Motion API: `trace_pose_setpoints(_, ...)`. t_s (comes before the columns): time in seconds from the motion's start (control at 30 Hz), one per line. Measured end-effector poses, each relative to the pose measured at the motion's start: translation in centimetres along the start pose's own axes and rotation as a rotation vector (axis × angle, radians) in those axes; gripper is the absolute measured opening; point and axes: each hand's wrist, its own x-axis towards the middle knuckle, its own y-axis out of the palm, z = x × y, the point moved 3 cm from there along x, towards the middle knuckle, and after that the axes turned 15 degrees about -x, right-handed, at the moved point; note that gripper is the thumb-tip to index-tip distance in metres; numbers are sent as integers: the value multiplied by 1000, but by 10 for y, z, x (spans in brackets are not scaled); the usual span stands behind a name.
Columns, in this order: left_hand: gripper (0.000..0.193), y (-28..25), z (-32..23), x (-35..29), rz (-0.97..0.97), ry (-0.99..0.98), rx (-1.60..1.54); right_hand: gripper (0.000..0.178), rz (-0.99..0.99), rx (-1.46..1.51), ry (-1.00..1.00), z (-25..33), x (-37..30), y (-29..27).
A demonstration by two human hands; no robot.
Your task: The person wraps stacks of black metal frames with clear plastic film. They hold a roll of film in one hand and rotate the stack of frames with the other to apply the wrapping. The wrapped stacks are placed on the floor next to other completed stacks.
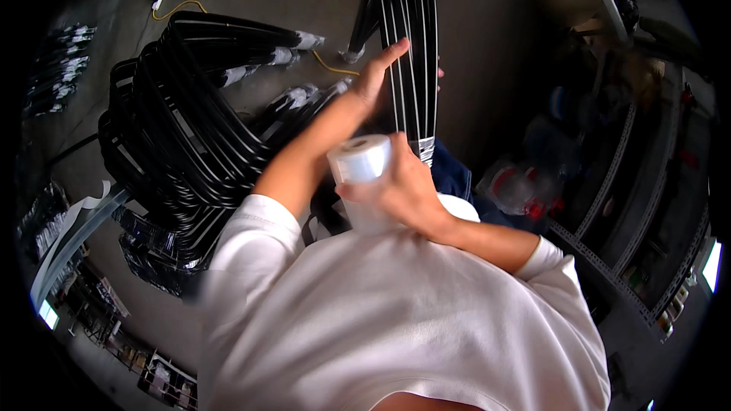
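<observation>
Pile of black bent bars (183, 118), the largest lot, at the person's left; glossy loops nested together, several ends sleeved in clear film; one separate bundle of black bars (411, 95), ahead of the person, right of the pile; slim and glossy, laid side by side, pale streaks of light down their lengths, rounded bend at the far end, crinkled silvery wrap (426, 150) about the near end; the person's left hand (375, 78) clamped on it, thumb over the near face, fingertips just showing past the opposite edge; one roll of film (361, 164), close before the person's body; whitish, cylindrical, slightly tilted, core hole showing on top, lower part blurred; the person's right hand (407, 189) closed round it, fingers across its front.
</observation>
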Motion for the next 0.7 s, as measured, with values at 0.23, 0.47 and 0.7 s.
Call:
trace_pose_setpoints(0.23,12,13,-2,-183,-726,713,669,76,-44,40,17,7,8,20)
trace_pose_setpoints(0.47,78,18,34,-184,-810,374,816,71,44,-40,-235,1,9,19)
trace_pose_setpoints(0.7,67,-78,54,-93,-495,438,134,31,-46,316,39,-106,109,-32)
